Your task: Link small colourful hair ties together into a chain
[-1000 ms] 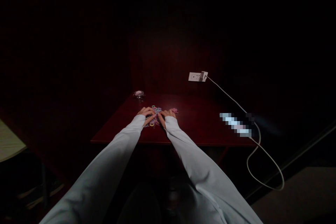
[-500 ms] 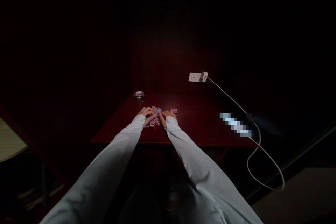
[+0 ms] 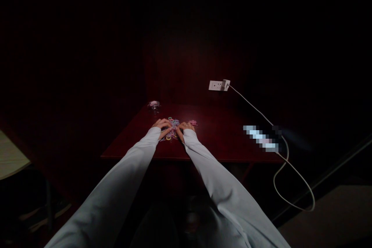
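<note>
A loose heap of small coloured hair ties (image 3: pixel 173 123), mostly lilac and blue with a few yellow and green loops, lies on the dark red table (image 3: pixel 221 143). My left hand (image 3: pixel 162 125) is at the heap's left side, fingers bent and thumb and fingertips drawn together at its middle. From the right, my right hand (image 3: pixel 184 127) meets it with thumb and index finger pinched. Whatever sits between the fingertips is too small to make out. Just beyond the right hand's knuckles is a little bunch of pink hair ties (image 3: pixel 193 123).
A clear jar (image 3: pixel 154 105) with pink contents stands at the table's back left. On the wall a socket (image 3: pixel 218 85) holds a charger, whose white cable (image 3: pixel 251 104) runs to a blurred-out lit device (image 3: pixel 261 138) at the right. A pale tabletop (image 3: pixel 11 157) shows at far left.
Both hands stay over the heap with only slight finger movements. The fingertips have drawn a little apart, and some hair ties between them have shifted slightly.
</note>
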